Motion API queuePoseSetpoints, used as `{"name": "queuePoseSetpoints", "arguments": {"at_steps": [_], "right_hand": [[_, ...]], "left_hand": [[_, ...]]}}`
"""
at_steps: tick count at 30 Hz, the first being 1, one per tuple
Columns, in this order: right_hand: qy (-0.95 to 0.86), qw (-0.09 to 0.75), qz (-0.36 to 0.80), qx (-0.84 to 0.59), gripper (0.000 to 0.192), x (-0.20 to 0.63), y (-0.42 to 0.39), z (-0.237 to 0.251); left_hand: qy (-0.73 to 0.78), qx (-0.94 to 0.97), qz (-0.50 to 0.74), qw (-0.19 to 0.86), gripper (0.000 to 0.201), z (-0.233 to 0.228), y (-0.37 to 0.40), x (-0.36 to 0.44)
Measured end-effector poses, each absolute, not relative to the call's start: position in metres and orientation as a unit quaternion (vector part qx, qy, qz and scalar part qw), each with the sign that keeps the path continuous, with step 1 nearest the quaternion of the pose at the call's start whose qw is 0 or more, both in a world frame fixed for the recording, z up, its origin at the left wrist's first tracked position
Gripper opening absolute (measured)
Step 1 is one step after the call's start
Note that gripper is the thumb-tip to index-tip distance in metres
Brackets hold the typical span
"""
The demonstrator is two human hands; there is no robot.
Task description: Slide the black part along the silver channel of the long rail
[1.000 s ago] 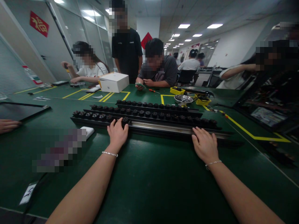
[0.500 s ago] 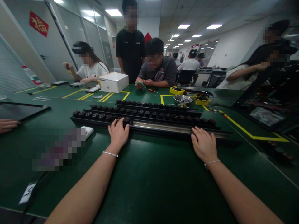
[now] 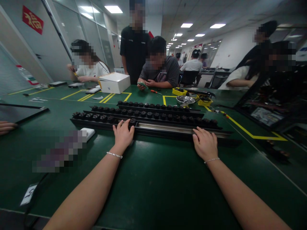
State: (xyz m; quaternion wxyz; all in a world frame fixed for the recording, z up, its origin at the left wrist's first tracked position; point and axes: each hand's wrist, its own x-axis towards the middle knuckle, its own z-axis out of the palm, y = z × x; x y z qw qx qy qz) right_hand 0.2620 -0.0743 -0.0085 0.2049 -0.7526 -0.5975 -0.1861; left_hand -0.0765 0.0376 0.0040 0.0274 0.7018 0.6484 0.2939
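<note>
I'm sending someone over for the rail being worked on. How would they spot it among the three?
On the green table, three long black rails lie side by side. Take the nearest rail, under the left hand and right hand. Only it shows a bare shiny metal strip; the others are lined with black knobs.

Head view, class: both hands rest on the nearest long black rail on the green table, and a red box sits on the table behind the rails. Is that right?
Not quite. In the head view the box behind the rails is white, not red. The rest holds: the left hand and right hand both rest on the nearest long black rail on the green table.
</note>
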Motion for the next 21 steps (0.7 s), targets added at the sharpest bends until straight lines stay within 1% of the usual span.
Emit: {"name": "queuePoseSetpoints", "arguments": {"at_steps": [12,17,21], "right_hand": [[-0.598,0.205,-0.189,-0.752,0.045,0.26,-0.074,-0.007],[-0.598,0.218,-0.199,-0.745,0.043,0.261,-0.073,-0.01],[-0.599,0.22,-0.202,-0.743,0.042,0.261,-0.073,-0.01]], "left_hand": [[0.631,0.715,0.302,0.023,0.047,0.002,0.036,-0.077],[0.618,0.722,0.311,-0.005,0.043,-0.004,0.038,-0.077],[0.615,0.732,0.292,-0.019,0.044,-0.006,0.039,-0.078]]}}
